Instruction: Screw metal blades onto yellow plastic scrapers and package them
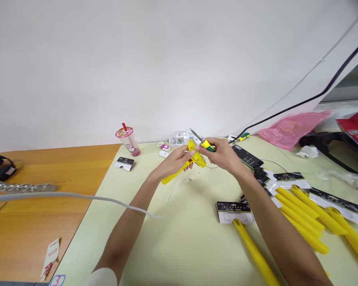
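Note:
My left hand [176, 160] is closed on a yellow scraper [199, 159], its handle slanting down to the left and its wide head raised above the table. A screwdriver [208, 146] with a yellow and green handle sits in my closed right hand [222, 154], its metal shaft pointing up and left. The right fingertips are at the edge of the scraper's head; whether they press on it I cannot tell. On the table below the hands lie small metal bits [190, 179], too small to name.
Several yellow handles [301, 210] and black-and-white cards [335, 204] lie at the right. Another yellow handle [253, 250] with a card lies nearer. A drink cup [127, 140] stands at the back left, a power strip [179, 139] by the wall. A grey cable [107, 198] crosses the left foreground.

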`<state>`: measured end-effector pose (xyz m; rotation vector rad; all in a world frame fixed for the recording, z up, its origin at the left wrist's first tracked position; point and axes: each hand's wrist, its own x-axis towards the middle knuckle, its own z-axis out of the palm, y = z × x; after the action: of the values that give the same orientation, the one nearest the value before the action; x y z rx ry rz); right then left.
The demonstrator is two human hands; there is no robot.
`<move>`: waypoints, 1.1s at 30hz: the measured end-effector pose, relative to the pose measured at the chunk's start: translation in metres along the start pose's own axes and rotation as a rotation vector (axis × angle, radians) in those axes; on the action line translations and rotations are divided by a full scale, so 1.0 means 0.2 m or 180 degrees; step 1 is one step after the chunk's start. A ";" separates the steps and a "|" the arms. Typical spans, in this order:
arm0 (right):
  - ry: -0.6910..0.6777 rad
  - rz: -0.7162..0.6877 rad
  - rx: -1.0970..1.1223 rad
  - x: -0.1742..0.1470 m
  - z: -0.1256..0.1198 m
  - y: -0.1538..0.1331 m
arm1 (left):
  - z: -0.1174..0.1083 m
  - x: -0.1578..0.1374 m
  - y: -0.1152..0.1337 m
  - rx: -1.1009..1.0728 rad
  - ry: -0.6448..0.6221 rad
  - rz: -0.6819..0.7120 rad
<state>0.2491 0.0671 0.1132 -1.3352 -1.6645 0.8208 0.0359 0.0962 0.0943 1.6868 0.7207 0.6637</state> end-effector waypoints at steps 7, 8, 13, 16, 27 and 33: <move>-0.0127 0.0152 0.0414 0.02 0.00 0.05 | 0.01 0.00 0.01 -0.0088 0.0077 0.0029; -0.0085 0.0189 0.0455 0.02 0.01 0.05 | 0.00 0.00 0.01 -0.0104 0.0030 0.0025; 0.0020 0.0379 0.0583 0.03 0.04 0.07 | -0.01 0.00 0.01 -0.0196 0.0011 -0.0008; -0.0007 0.0332 0.0565 0.04 0.04 0.08 | -0.01 0.01 -0.01 -0.0357 0.0108 -0.0020; -0.0050 0.0512 -0.2032 0.22 -0.03 0.51 | -0.01 0.03 0.03 -0.1397 0.1420 0.0439; -0.0410 0.0579 -0.2473 0.23 0.03 0.67 | 0.00 0.02 0.04 -0.1373 0.1637 0.0649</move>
<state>0.2965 0.1424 0.0032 -2.0088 -2.0911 0.3524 0.0405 0.0981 0.1016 1.2036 0.6973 1.3259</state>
